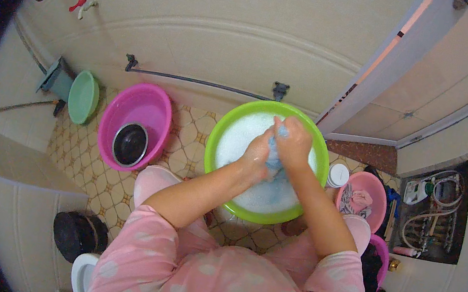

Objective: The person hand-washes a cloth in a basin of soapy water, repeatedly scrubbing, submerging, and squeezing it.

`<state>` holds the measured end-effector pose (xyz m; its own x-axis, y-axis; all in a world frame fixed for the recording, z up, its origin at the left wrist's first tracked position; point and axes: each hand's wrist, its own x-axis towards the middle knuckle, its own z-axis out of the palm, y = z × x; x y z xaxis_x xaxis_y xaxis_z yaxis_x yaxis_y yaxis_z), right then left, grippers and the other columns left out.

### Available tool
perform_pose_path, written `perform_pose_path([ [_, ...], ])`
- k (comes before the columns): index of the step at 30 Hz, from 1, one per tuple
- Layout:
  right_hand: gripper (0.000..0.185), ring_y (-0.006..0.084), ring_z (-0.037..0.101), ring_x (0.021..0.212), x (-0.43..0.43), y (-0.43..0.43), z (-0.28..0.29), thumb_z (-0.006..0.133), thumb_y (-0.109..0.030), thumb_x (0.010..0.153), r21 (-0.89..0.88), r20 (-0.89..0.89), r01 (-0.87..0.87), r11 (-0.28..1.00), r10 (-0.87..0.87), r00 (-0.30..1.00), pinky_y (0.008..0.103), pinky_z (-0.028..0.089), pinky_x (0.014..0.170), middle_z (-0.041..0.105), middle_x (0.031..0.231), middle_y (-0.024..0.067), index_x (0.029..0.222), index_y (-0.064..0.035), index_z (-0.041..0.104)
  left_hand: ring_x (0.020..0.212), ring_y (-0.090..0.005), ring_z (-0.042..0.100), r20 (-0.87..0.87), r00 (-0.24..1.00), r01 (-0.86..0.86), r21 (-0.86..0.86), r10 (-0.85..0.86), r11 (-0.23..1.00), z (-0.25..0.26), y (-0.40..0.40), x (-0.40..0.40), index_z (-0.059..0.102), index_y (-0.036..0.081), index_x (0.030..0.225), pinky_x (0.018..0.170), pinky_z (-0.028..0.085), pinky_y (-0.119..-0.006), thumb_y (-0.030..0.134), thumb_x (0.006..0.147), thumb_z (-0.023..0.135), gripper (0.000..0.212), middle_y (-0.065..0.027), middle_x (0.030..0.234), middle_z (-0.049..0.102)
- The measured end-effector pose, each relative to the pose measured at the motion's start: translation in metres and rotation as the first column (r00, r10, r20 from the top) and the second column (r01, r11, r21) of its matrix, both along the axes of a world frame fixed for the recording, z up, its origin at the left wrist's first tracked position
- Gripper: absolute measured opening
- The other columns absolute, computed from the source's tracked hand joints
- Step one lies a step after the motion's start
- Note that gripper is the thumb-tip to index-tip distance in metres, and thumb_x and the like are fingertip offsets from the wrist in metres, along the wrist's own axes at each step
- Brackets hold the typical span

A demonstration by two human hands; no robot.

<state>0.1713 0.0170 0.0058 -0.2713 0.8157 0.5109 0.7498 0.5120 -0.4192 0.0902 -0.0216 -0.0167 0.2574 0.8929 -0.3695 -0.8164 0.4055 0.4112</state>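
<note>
A lime-green plastic basin (213, 143) full of white suds (237, 135) stands on the floor before me. Above its middle, both hands grip a wet light-blue cloth (274, 155). My left hand (257, 152) holds the cloth from the left, its back wet with foam. My right hand (293, 142) is closed around the upper part, and a bit of blue shows between its fingers. The cloth's lower end reaches down to the suds, where the water looks bluish; how much of it lies under the foam is hidden.
Left of the basin, a pink basin (154, 109) holds a dark round vessel (130, 144); a mint-green basin (83, 97) leans beyond. Right are a white lidded tub (338, 175) and a salmon basin (377, 187) of clothes. A pipe (202, 82) runs along the wall.
</note>
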Motion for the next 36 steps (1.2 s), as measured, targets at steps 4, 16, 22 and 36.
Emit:
perform_pose_path([
  [4, 0.024, 0.0291, 0.055, 0.059, -0.017, -0.032, -0.012, 0.053, -0.026, 0.080, 0.095, -0.040, -0.241, 0.966, 0.246, 0.968, 0.0390, 0.044, 0.054, 0.054, 0.064, 0.0136, 0.071, -0.0035, 0.053, 0.092, -0.0185, 0.054, -0.025, 1.000, -0.008, -0.006, 0.008, 1.000, -0.009, -0.005, -0.004, 0.054, 0.014, 0.102, 0.079, 0.042, -0.036, 0.052, 0.084, 0.040, 0.044, -0.0051, 0.099, 0.058],
  [16, 0.032, 0.0356, 0.056, 0.075, 0.026, 0.039, -0.082, 0.058, -0.031, 0.078, -0.472, -0.379, -0.106, 0.875, -0.093, 0.921, 0.0382, 0.043, 0.068, 0.057, 0.081, 0.0228, 0.085, -0.0001, 0.055, 0.080, -0.0266, 0.058, -0.891, 0.446, 0.034, 0.111, 0.084, 0.993, -0.036, 0.028, -0.050, 0.056, 0.006, 0.100, 0.072, 0.046, -0.034, 0.029, 0.085, 0.047, 0.028, -0.0129, 0.083, 0.060],
  [22, 0.020, 0.0376, 0.055, 0.087, 0.017, 0.022, -0.127, 0.050, -0.016, 0.079, -0.565, 0.077, -0.064, 0.823, 0.129, 0.989, 0.0408, 0.042, 0.077, 0.057, 0.089, 0.0241, 0.088, 0.0019, 0.054, 0.103, -0.0366, 0.048, -0.979, -0.175, 0.262, 0.053, 0.102, 0.964, -0.126, 0.037, -0.071, 0.050, 0.002, 0.109, 0.086, 0.039, -0.038, 0.021, 0.075, 0.054, 0.039, -0.0246, 0.108, 0.051],
  [36, 0.023, 0.0358, 0.052, 0.076, -0.017, -0.010, -0.071, 0.047, -0.022, 0.084, 0.012, -0.071, -0.383, 0.924, 0.383, 0.921, 0.0424, 0.044, 0.073, 0.052, 0.078, 0.0184, 0.081, -0.0016, 0.057, 0.093, -0.0274, 0.052, -0.219, 0.971, 0.036, -0.275, -0.099, 0.961, -0.102, 0.054, -0.044, 0.051, 0.008, 0.106, 0.083, 0.041, -0.041, 0.050, 0.085, 0.040, 0.049, -0.0154, 0.102, 0.055],
])
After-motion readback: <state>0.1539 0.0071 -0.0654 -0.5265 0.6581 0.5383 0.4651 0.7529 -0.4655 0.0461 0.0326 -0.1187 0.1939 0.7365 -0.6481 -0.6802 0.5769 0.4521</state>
